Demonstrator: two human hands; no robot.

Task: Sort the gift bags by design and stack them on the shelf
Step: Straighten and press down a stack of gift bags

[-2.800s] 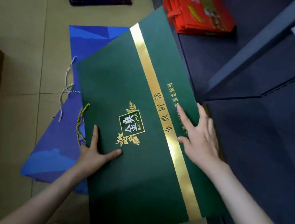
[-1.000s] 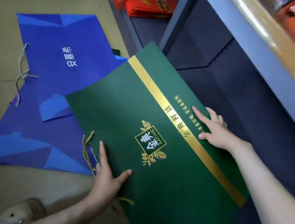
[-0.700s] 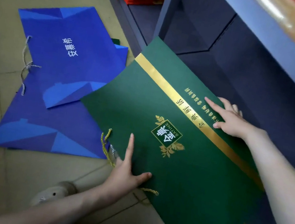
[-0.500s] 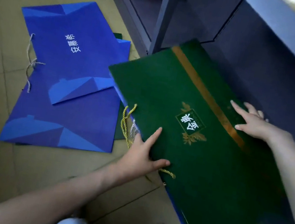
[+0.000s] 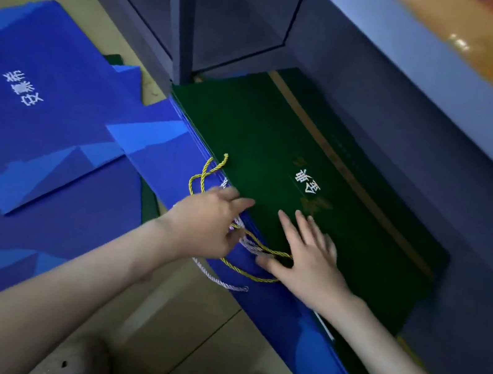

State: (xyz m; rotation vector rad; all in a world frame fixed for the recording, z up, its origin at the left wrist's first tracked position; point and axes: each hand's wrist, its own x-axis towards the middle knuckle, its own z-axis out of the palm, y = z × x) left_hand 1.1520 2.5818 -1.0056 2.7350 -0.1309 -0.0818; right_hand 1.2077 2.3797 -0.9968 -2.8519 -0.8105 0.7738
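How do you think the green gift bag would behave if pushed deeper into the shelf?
The green gift bag lies flat and uncreased, so it probably slides as one fairly stiff sheet. Resting on the smooth blue bag, it may skid sideways. Its loose gold cord handle could well snag.

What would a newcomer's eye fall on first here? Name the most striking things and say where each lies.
First, the dark green gift bag with a gold stripe, lying flat in the bottom bay of the shelf, on a blue stack that sticks out beneath it. Next, the left hand and right hand at its near edge, among the gold cord and white cord. Loose blue bags cover the floor at left.
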